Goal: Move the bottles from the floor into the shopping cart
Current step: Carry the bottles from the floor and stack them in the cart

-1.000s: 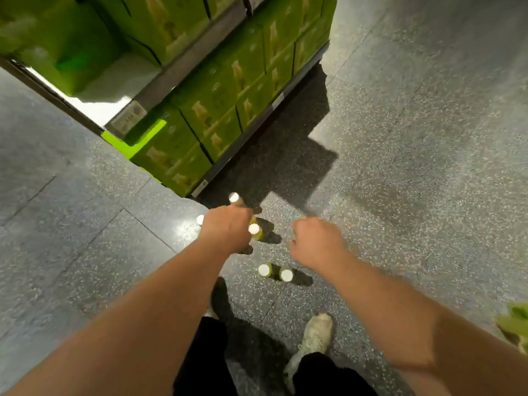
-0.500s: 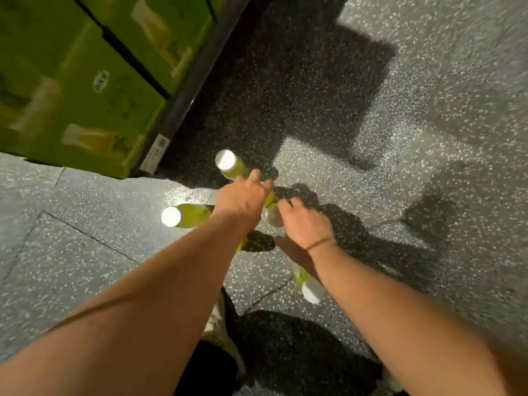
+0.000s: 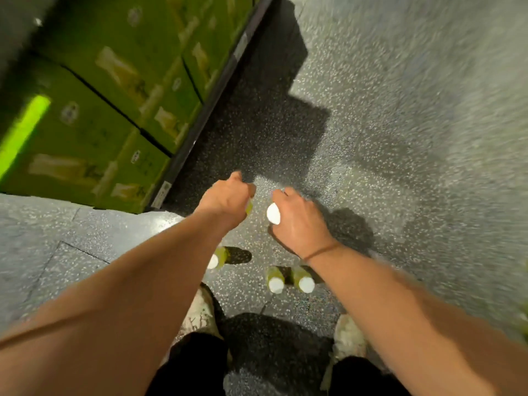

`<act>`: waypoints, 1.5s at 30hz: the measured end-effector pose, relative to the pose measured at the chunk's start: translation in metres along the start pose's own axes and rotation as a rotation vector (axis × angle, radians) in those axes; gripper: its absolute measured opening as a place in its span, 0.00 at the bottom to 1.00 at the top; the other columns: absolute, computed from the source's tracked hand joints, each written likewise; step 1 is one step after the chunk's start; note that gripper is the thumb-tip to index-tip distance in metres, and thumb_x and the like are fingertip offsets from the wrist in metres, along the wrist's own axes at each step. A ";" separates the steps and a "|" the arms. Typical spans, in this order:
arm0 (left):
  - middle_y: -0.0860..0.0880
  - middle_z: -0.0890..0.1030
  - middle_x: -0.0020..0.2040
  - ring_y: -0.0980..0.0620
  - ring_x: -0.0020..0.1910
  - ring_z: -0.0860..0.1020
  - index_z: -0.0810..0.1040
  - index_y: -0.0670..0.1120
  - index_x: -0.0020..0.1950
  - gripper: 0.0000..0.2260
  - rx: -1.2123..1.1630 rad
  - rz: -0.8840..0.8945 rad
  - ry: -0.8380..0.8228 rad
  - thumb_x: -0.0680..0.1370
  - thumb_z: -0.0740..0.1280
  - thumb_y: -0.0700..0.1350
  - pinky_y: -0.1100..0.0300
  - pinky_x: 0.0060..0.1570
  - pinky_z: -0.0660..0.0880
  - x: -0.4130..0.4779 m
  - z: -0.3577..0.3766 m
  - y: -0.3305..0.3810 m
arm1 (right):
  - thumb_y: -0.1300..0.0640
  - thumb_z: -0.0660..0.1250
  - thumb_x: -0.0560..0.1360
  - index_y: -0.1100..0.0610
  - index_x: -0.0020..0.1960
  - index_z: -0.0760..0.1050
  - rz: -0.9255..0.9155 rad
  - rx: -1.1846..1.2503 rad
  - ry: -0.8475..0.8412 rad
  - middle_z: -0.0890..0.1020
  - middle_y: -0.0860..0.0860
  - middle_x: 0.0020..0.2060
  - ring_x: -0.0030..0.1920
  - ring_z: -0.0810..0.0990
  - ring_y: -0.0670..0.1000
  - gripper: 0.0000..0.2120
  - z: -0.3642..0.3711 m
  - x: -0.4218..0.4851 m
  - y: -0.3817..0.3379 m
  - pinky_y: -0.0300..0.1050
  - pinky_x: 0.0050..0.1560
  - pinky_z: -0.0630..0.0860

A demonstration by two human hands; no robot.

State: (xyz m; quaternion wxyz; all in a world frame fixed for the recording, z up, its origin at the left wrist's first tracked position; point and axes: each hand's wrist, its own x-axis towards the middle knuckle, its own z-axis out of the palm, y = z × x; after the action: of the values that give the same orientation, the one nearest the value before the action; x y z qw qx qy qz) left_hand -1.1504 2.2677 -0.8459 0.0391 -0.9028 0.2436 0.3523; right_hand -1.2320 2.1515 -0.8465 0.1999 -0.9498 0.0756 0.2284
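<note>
Left hand [image 3: 225,200], right hand [image 3: 300,221] lifted, gripping bottles [image 3: 273,213] — shelf edge [image 3: 205,110] left.

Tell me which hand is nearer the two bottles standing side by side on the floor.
Right. The right hand, gripping a white-capped bottle, is above the pair in view; the left hand, gripping a second bottle, is farther up and to their left.

Head camera, looking steeply down, floor [image 3: 400,138] near
</note>
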 end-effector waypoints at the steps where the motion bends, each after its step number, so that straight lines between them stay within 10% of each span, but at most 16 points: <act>1: 0.43 0.67 0.60 0.39 0.54 0.77 0.74 0.48 0.63 0.14 -0.025 0.002 0.028 0.78 0.62 0.39 0.51 0.48 0.74 -0.021 -0.031 0.010 | 0.58 0.68 0.73 0.57 0.57 0.69 -0.006 0.016 0.031 0.72 0.56 0.54 0.52 0.77 0.61 0.14 -0.034 -0.015 -0.007 0.48 0.46 0.72; 12: 0.44 0.74 0.56 0.44 0.56 0.75 0.76 0.49 0.61 0.22 0.046 0.182 0.281 0.69 0.76 0.47 0.58 0.44 0.68 -0.235 -0.361 0.117 | 0.60 0.70 0.69 0.57 0.56 0.73 0.089 0.083 0.417 0.73 0.59 0.54 0.53 0.76 0.62 0.17 -0.384 -0.170 -0.071 0.47 0.49 0.73; 21: 0.46 0.81 0.55 0.46 0.56 0.77 0.80 0.47 0.58 0.20 0.344 0.492 0.472 0.68 0.76 0.46 0.59 0.47 0.72 -0.322 -0.482 0.195 | 0.57 0.72 0.67 0.55 0.48 0.75 0.384 0.185 0.837 0.78 0.55 0.49 0.50 0.77 0.57 0.11 -0.502 -0.305 -0.080 0.41 0.41 0.67; 31: 0.49 0.81 0.49 0.49 0.49 0.78 0.81 0.50 0.53 0.18 0.513 0.962 0.456 0.65 0.78 0.48 0.62 0.44 0.71 -0.455 -0.423 0.389 | 0.56 0.69 0.70 0.57 0.54 0.77 0.879 0.222 1.025 0.78 0.57 0.54 0.55 0.77 0.59 0.13 -0.470 -0.547 -0.017 0.44 0.48 0.73; 45: 0.46 0.80 0.57 0.46 0.56 0.77 0.80 0.47 0.58 0.20 0.810 1.705 0.250 0.67 0.77 0.47 0.58 0.50 0.73 -0.750 -0.148 0.653 | 0.58 0.71 0.70 0.58 0.59 0.76 1.629 0.325 1.081 0.78 0.56 0.54 0.54 0.78 0.57 0.18 -0.260 -0.951 0.023 0.43 0.43 0.73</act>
State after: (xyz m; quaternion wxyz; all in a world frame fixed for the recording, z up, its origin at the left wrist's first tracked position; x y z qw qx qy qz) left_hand -1.8388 1.9679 -0.1784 0.0524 -0.3701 0.9261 0.0517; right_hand -1.9735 2.0723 -0.2006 0.0483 -0.5453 0.8170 -0.1813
